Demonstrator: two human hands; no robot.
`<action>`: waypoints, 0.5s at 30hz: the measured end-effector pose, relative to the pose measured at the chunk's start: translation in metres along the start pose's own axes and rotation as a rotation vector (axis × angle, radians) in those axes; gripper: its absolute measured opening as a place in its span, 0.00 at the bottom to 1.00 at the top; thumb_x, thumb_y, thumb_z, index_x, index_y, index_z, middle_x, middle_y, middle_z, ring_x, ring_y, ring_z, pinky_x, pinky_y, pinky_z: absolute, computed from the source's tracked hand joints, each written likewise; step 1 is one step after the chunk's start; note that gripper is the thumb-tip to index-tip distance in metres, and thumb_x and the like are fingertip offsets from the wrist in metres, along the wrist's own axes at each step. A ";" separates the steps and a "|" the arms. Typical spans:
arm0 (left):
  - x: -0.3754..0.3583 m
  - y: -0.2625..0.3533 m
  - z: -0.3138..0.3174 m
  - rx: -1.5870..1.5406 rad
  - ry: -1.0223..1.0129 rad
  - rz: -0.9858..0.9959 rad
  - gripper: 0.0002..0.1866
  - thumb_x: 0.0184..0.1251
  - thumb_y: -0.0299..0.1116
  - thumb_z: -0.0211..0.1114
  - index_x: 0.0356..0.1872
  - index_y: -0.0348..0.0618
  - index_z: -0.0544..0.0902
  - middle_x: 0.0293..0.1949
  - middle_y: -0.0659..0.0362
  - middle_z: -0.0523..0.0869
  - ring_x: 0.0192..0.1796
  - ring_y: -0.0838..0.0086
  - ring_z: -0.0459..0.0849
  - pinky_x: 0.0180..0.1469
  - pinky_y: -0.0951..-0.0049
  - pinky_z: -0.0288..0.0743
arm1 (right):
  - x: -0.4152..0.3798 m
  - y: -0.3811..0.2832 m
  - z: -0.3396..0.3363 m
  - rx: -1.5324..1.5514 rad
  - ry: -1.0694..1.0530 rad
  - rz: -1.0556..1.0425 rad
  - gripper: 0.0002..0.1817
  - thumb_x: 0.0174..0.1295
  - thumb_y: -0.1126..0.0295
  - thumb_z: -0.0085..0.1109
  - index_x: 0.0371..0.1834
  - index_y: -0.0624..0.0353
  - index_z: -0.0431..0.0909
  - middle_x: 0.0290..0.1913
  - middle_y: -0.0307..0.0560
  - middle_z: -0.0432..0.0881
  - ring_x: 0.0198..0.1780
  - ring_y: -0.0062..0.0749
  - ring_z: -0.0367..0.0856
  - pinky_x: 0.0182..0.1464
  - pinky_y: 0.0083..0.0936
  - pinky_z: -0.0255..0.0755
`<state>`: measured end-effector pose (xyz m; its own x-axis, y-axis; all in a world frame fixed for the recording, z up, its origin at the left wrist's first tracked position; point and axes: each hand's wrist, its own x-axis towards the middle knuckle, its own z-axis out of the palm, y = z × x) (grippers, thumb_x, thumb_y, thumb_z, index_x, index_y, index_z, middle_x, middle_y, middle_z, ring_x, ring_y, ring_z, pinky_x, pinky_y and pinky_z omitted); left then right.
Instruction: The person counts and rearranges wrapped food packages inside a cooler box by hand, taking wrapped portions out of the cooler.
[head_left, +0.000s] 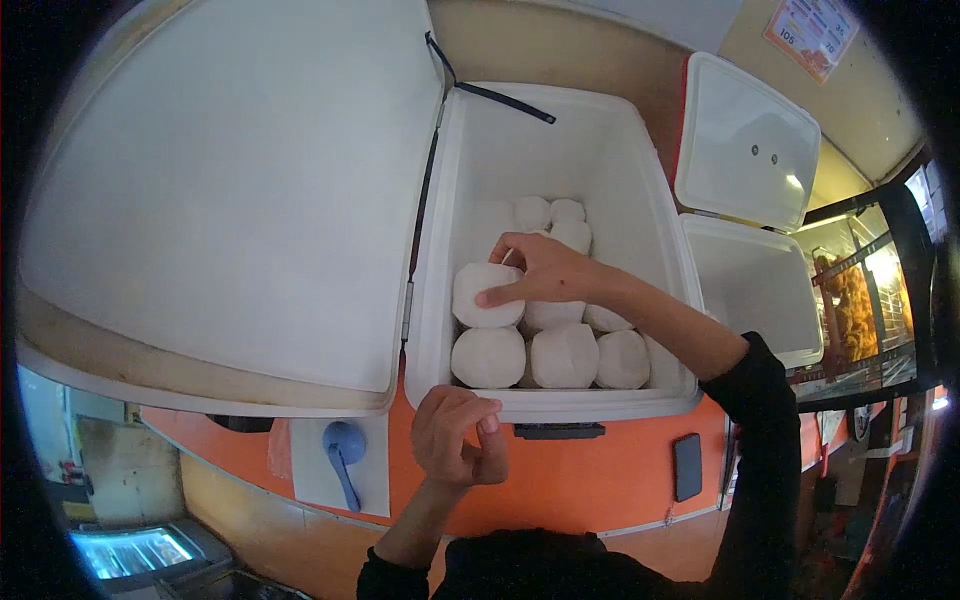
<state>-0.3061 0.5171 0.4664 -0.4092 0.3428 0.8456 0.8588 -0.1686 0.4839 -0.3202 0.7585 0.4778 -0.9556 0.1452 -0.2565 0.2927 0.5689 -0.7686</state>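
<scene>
While my right hand (540, 272) pinches a white wrapped ball (487, 294) atop others inside the open white cooler (560, 130), my left hand (458, 436) curls loosely closed, empty, over the orange table (600, 470) beside a blue scoop (343, 452)

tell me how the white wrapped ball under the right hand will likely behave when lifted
The white wrapped ball looks soft and rounded, so it may dent under the right hand. Its smooth wrap could be slippery. Perched on other balls, it might roll if nudged.
</scene>
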 end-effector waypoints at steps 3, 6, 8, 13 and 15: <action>0.004 0.000 0.002 0.015 0.017 0.002 0.07 0.61 0.21 0.57 0.39 0.38 0.77 0.26 0.56 0.82 0.23 0.69 0.79 0.26 0.71 0.71 | -0.010 -0.013 0.002 -0.060 0.007 -0.051 0.41 0.51 0.42 0.74 0.56 0.64 0.73 0.38 0.55 0.82 0.39 0.34 0.81 0.42 0.31 0.73; 0.004 0.001 -0.002 0.020 0.025 -0.008 0.06 0.61 0.20 0.57 0.39 0.37 0.78 0.26 0.56 0.82 0.23 0.69 0.79 0.25 0.71 0.71 | -0.015 -0.019 -0.003 0.016 -0.018 -0.012 0.40 0.53 0.41 0.72 0.57 0.63 0.71 0.37 0.56 0.82 0.40 0.36 0.81 0.42 0.32 0.74; 0.004 0.002 -0.007 0.029 0.030 -0.015 0.06 0.61 0.20 0.57 0.39 0.37 0.78 0.26 0.55 0.83 0.23 0.68 0.79 0.25 0.71 0.71 | -0.022 -0.027 -0.008 0.232 -0.072 0.118 0.39 0.54 0.42 0.71 0.56 0.63 0.71 0.38 0.58 0.82 0.40 0.38 0.81 0.42 0.32 0.74; 0.012 0.003 -0.018 0.023 0.026 -0.139 0.05 0.69 0.27 0.55 0.37 0.36 0.78 0.31 0.54 0.80 0.32 0.69 0.78 0.40 0.67 0.73 | -0.058 -0.039 0.018 0.175 -0.147 0.029 0.34 0.57 0.44 0.70 0.53 0.61 0.75 0.42 0.59 0.82 0.41 0.37 0.82 0.42 0.32 0.74; 0.030 0.005 -0.015 0.136 -0.118 -0.149 0.06 0.65 0.23 0.56 0.40 0.37 0.80 0.34 0.53 0.80 0.36 0.64 0.80 0.43 0.64 0.73 | -0.066 -0.035 0.028 -0.076 0.015 -0.148 0.29 0.60 0.46 0.68 0.53 0.60 0.79 0.46 0.56 0.79 0.41 0.40 0.81 0.45 0.32 0.75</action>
<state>-0.3185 0.5128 0.4975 -0.5026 0.4620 0.7308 0.8285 0.0158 0.5598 -0.2665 0.7065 0.5049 -0.9886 0.0673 -0.1349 0.1463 0.6443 -0.7507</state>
